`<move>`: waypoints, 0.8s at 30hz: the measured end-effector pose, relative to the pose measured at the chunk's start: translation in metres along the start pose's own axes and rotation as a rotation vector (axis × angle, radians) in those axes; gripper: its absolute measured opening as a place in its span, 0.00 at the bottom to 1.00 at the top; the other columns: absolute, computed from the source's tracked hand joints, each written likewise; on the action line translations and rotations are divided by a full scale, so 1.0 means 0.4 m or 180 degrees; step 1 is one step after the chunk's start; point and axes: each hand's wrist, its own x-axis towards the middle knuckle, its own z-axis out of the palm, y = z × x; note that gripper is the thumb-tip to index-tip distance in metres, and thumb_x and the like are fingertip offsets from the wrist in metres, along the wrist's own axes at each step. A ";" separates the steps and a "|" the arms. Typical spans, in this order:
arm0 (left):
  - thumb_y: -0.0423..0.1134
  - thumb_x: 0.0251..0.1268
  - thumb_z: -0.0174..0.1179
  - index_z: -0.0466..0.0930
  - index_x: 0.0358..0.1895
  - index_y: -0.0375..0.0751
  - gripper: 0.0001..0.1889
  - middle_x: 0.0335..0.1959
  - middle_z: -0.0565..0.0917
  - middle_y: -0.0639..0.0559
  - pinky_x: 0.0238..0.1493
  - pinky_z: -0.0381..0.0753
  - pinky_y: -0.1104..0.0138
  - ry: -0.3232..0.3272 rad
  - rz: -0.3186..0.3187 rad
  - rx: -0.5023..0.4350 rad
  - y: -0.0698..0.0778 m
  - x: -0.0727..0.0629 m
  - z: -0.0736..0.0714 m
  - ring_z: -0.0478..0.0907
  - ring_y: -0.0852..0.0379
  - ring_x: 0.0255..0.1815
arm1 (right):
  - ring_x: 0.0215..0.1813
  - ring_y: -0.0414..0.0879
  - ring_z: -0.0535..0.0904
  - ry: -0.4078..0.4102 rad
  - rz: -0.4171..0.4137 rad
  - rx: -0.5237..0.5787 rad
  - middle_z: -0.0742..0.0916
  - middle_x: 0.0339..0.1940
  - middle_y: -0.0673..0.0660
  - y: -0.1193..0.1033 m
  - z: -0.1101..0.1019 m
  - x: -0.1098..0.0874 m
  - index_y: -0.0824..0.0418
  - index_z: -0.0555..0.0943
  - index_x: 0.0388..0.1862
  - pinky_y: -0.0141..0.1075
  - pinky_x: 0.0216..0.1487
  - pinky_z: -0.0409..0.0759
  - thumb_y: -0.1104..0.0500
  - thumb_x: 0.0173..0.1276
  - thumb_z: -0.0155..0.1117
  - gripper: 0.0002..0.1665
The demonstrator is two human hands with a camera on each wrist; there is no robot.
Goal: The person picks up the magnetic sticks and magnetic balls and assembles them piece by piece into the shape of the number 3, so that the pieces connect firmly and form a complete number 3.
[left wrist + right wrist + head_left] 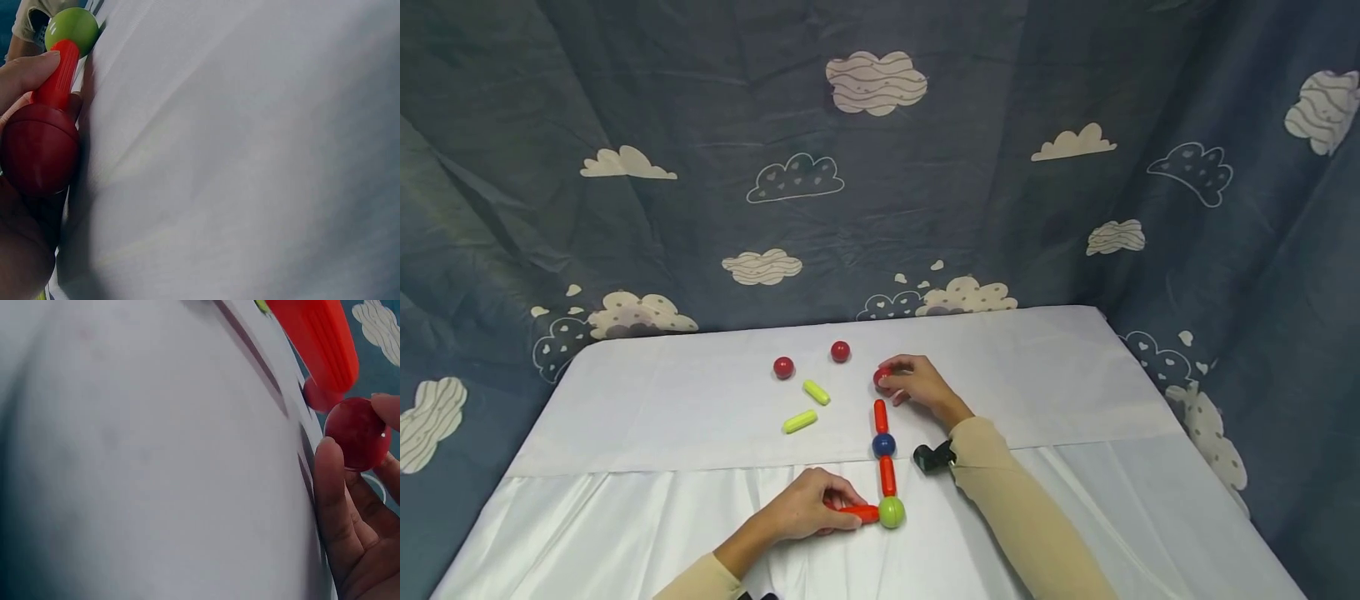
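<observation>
Pinching red ball [356, 434] at twelve o'clock of chain [887, 468]: right hand [919, 383]. Left hand [808, 503] pinches red rod [867, 514]. Ball probably slick; hold equator.

No text, label or number can be read.

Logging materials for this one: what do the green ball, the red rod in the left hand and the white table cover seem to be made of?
Green ball: probably hard plastic, glossy, with bright highlights; painted metal isn't ruled out.
Red rod: likely moulded plastic, satin, with fine lengthwise ridges.
White table cover: apparently matte cloth, judging by its soft folds; fibre unclear.
</observation>
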 end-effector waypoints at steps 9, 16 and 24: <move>0.39 0.54 0.71 0.88 0.37 0.45 0.07 0.17 0.76 0.60 0.17 0.65 0.75 -0.0007 0.0014 0.0025 -0.001 0.001 0.000 0.68 0.67 0.14 | 0.36 0.47 0.81 -0.0305 -0.0189 -0.0202 0.83 0.48 0.59 0.003 0.007 -0.017 0.62 0.81 0.54 0.37 0.34 0.82 0.63 0.63 0.66 0.19; 0.39 0.54 0.71 0.88 0.37 0.45 0.07 0.18 0.76 0.60 0.18 0.65 0.75 0.0001 0.0014 0.0034 -0.001 -0.001 -0.002 0.68 0.67 0.15 | 0.34 0.46 0.79 -0.0376 -0.0265 -0.0298 0.83 0.47 0.58 0.001 0.009 -0.026 0.63 0.82 0.53 0.35 0.34 0.81 0.63 0.63 0.66 0.18; 0.38 0.54 0.71 0.88 0.37 0.45 0.07 0.18 0.76 0.60 0.17 0.66 0.75 -0.0009 0.0052 0.0025 0.002 -0.001 -0.002 0.68 0.67 0.14 | 0.32 0.46 0.78 -0.0440 -0.0331 -0.0321 0.83 0.47 0.58 0.001 0.004 -0.032 0.64 0.82 0.53 0.34 0.34 0.79 0.64 0.63 0.66 0.18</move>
